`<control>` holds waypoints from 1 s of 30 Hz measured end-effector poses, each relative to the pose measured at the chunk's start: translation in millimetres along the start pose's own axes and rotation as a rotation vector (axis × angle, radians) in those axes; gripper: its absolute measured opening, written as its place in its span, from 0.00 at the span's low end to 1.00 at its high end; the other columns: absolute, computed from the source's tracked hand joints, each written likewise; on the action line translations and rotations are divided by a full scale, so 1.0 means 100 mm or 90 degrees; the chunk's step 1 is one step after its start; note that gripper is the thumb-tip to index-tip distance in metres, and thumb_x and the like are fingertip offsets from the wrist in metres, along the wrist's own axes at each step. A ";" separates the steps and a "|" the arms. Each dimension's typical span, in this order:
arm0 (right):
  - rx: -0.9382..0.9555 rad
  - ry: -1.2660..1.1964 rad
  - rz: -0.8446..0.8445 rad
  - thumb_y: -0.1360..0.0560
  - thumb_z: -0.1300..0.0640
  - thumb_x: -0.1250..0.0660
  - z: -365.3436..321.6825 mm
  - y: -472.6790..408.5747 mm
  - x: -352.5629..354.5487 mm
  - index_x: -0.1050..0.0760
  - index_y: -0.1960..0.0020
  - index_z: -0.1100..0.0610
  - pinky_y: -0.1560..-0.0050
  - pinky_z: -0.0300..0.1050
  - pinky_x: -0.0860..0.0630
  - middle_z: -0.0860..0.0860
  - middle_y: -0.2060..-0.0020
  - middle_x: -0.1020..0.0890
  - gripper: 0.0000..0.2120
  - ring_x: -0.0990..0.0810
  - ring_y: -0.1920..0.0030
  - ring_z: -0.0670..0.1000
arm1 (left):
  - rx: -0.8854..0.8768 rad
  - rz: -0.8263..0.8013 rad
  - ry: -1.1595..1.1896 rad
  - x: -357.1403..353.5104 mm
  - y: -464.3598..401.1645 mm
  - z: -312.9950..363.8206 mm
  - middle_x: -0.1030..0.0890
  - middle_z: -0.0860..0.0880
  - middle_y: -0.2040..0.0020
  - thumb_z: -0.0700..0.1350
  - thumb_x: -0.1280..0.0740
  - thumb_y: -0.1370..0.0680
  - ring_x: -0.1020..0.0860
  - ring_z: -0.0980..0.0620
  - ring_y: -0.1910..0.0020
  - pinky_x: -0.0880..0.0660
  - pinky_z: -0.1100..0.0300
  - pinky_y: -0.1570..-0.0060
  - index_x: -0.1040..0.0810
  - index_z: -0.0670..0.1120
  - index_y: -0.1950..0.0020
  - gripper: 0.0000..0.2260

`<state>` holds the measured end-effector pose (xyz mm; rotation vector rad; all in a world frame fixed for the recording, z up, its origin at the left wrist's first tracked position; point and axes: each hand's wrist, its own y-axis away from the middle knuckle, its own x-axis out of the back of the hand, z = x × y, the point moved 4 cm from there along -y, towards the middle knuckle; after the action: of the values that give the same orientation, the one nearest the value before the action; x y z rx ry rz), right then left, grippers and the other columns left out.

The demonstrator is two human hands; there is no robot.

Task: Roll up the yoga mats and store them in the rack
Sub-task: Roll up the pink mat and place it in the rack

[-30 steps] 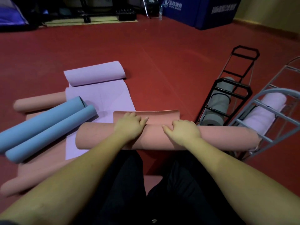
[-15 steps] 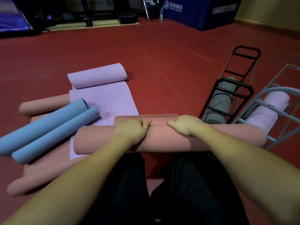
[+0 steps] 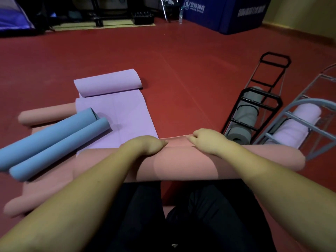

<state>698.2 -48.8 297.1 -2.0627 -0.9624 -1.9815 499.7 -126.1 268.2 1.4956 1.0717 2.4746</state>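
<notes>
Dim room, red floor [image 3: 181, 57], blue padded blocks [image 3: 227, 13], yellowish wall [image 3: 305, 13].

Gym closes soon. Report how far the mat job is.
Done: a grey mat in the black rack, a pale mat in the grey rack. In hand: both hands, left and right, roll the pink mat. Left: the purple mat, half unrolled.

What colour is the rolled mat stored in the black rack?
Grey mat in the black rack, in the head view.

there's white lettering with a logo on the blue padded block [image 3: 223, 13] at the back, but it's way too blurry to actually read
</notes>
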 end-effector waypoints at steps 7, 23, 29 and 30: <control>-0.011 0.078 0.137 0.21 0.32 0.53 -0.07 0.39 -0.24 0.24 0.39 0.56 0.43 0.51 0.32 0.56 0.42 0.22 0.33 0.25 0.41 0.58 | 0.021 -0.143 0.042 0.10 -0.04 0.18 0.32 0.45 0.25 0.60 0.45 0.17 0.31 0.44 0.29 0.36 0.51 0.36 0.31 0.46 0.25 0.26; -0.052 0.015 0.098 0.24 0.29 0.55 0.01 0.01 -0.17 0.20 0.41 0.54 0.49 0.50 0.27 0.56 0.43 0.18 0.37 0.21 0.43 0.59 | -0.183 0.486 -0.115 -0.20 0.31 0.00 0.19 0.44 0.56 0.55 0.45 0.18 0.21 0.40 0.53 0.29 0.48 0.50 0.20 0.44 0.56 0.20; -0.034 0.015 0.007 0.22 0.31 0.55 -0.03 -0.14 -0.09 0.21 0.41 0.60 0.47 0.51 0.28 0.60 0.40 0.20 0.38 0.22 0.42 0.61 | -0.185 0.497 -0.179 -0.31 0.31 -0.12 0.18 0.46 0.52 0.57 0.49 0.20 0.22 0.41 0.50 0.30 0.43 0.41 0.20 0.45 0.48 0.23; -0.038 0.011 -0.014 0.21 0.32 0.54 -0.07 -0.11 -0.05 0.21 0.39 0.61 0.46 0.51 0.29 0.60 0.38 0.21 0.37 0.23 0.40 0.61 | -0.177 0.488 -0.179 -0.27 0.30 -0.11 0.18 0.46 0.54 0.57 0.50 0.20 0.22 0.41 0.52 0.30 0.44 0.44 0.20 0.46 0.51 0.23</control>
<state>686.7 -45.4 289.2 -2.0701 -0.9370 -2.0608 514.1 -164.6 262.2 2.3665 0.0811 2.5243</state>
